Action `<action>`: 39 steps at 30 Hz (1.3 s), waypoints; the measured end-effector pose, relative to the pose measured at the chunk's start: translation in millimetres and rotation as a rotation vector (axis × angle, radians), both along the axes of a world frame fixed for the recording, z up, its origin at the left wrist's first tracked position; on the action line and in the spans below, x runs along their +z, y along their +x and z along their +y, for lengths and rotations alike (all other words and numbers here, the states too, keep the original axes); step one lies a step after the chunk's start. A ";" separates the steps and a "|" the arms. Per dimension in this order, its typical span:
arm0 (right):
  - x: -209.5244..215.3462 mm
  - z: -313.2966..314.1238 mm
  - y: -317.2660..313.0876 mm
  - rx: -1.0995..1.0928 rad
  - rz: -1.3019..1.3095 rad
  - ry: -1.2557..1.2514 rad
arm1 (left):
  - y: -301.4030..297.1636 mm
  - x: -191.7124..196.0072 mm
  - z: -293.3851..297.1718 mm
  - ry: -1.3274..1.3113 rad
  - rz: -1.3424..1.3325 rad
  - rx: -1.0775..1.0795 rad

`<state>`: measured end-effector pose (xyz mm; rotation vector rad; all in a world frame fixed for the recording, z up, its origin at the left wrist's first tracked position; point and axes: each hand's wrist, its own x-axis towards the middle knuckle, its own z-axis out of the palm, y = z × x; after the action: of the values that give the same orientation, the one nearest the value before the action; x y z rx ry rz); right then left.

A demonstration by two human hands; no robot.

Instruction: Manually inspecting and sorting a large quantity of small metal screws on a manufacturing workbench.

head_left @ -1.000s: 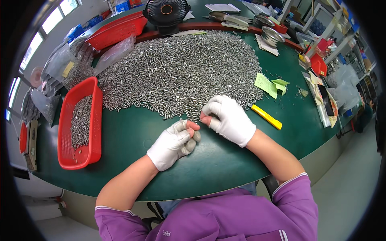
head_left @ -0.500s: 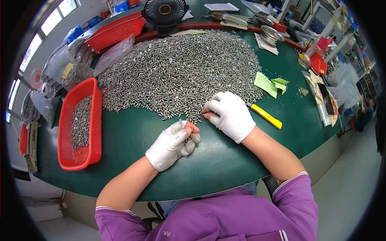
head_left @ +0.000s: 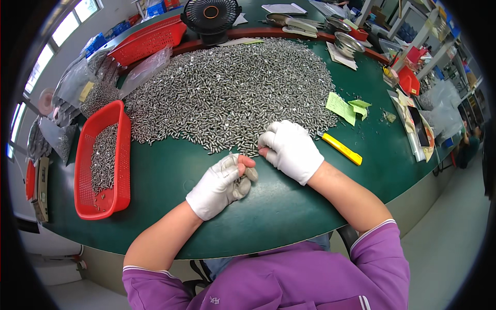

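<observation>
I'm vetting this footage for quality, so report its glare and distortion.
Head view: the windows at upper left blow out to white and lean with the fisheye curve; head view: a soft sheen lies on the green tabletop; head view: corners fall to black.

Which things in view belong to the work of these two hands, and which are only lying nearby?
Seemingly in use:
pile of small metal pieces
gloved left hand
gloved right hand, at the pile's near edge
near red basket, holding similar pieces

Apparently just nearby:
yellow cutter
light-green papers
black fan
</observation>
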<state>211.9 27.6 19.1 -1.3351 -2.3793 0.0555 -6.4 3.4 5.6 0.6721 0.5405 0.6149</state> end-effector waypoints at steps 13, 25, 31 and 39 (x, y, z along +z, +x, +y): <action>15.2 -17.8 -8.2 0.190 0.580 -0.349 | 1.4 -0.6 -2.2 -0.049 0.079 0.073; -3.2 -8.1 -5.7 0.023 0.035 0.011 | 2.0 2.2 -1.4 -0.034 0.093 0.047; 3.6 -10.9 -2.4 0.061 0.424 -0.188 | 3.2 0.8 -1.8 -0.016 0.055 0.057; 8.1 -20.4 -6.7 0.193 0.662 -0.460 | 4.6 2.7 -4.2 -0.083 0.086 0.104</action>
<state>205.2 7.2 27.2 -1.0283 -1.9542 0.9891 -1.8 -0.8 8.3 0.5968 0.6810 0.6598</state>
